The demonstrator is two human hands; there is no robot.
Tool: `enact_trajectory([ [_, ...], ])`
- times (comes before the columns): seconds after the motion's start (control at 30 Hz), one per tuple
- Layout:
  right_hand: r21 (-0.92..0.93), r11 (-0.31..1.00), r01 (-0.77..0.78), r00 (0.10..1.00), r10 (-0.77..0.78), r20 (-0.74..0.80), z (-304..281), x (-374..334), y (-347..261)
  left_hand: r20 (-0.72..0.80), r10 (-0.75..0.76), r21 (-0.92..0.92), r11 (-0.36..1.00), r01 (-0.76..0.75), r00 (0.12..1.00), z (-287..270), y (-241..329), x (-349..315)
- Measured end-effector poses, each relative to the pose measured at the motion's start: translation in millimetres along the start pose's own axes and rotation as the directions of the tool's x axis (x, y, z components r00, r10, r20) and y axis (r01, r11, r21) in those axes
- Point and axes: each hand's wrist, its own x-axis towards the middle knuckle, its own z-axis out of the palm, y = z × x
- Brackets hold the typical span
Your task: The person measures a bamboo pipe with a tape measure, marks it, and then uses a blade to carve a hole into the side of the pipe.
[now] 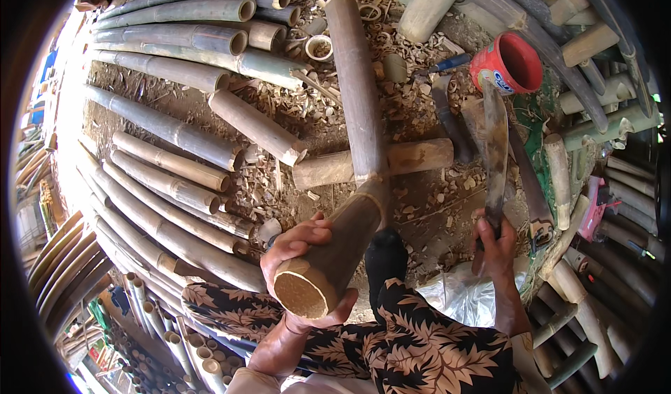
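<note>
A thick bamboo pole (360, 100) slants away from me across a short log (419, 158) on the ground. My left hand (299, 244) is closed around its near end, which shows a pale cut face with an opening inside. To the right, my right hand (498, 244) grips a machete (496, 149) by its handle. Its long, stained blade points up and away, apart from the pole. The blade's far tip overlaps a red bucket (524, 62) in the view. My foot in a dark sock is beside the pole, below the log.
Cut bamboo poles (175, 9) lie in rows along the left. A second knife (447, 118), a blue-handled tool (451, 62) and a saw (529, 184) rest on the ground. Wood chips (314, 114) cover the dirt. Clear plastic (458, 292) lies near my right knee; more bamboo is stacked right.
</note>
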Motion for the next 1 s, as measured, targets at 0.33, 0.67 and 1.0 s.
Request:
enact_trajectory([
  [0.33,-0.704,0.493,0.511,0.855,-0.208,0.475,-1.8,64.3,-40.0,0.099,0.007,0.031,0.999,-0.01,0.995,-3.8,-3.0,7.1],
  [0.67,-0.553,0.23,0.801,0.572,-0.017,0.82,37.8,122.6,-98.0,0.105,0.007,-0.006,1.0,-0.006,0.994,-2.3,-5.5,6.9],
  [1.0,-0.724,-0.033,0.689,0.725,0.053,0.687,-52.7,125.8,-96.3,0.081,-0.021,-0.008,1.0,0.022,0.997,0.4,-4.6,10.6],
])
